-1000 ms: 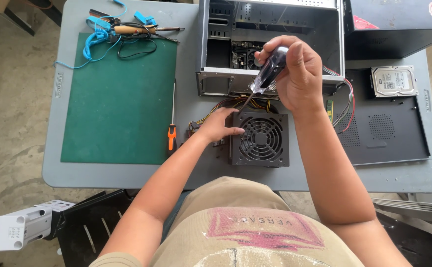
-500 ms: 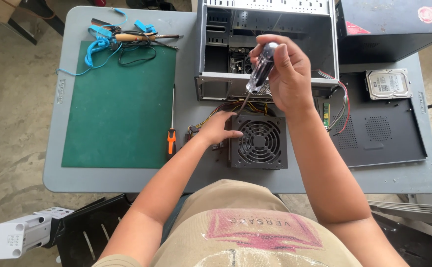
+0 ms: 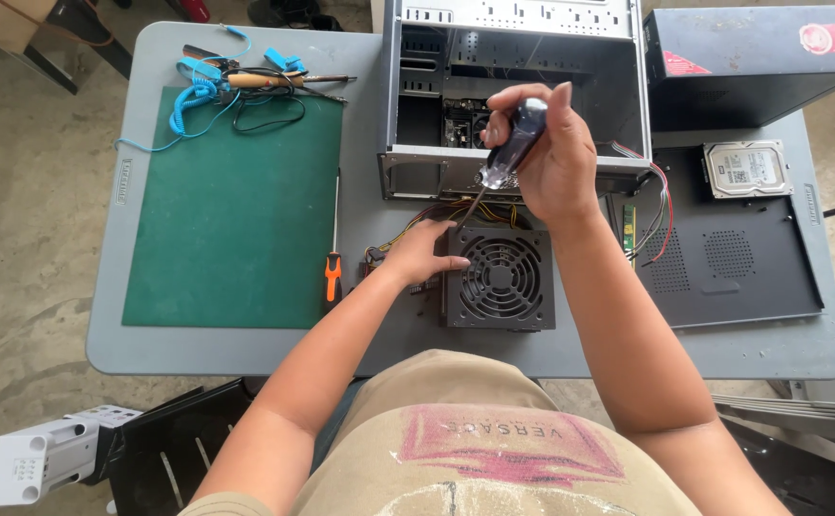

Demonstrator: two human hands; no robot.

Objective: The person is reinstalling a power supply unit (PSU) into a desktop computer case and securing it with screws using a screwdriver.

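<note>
Lower than a moment ago, the right hand (image 3: 556,162) grips a clear-and-dark-handled screwdriver (image 3: 508,153) in a closed fist, its tip angled down at the black square power supply with a round fan grille (image 3: 499,277). Fingers spread, the left hand (image 3: 424,253) steadies that unit's left edge on the grey table (image 3: 246,346). An open grey metal computer case (image 3: 513,96) stands just behind, an orange-handled screwdriver (image 3: 332,258) lying by the green cutting mat (image 3: 231,210).

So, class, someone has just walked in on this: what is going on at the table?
A person works on a black power supply unit on a grey table. The right hand grips a screwdriver, tip angled down at the unit's top edge. The left hand rests against its left side. An opened computer case stands behind, and an orange-handled screwdriver lies beside a green mat.
</note>
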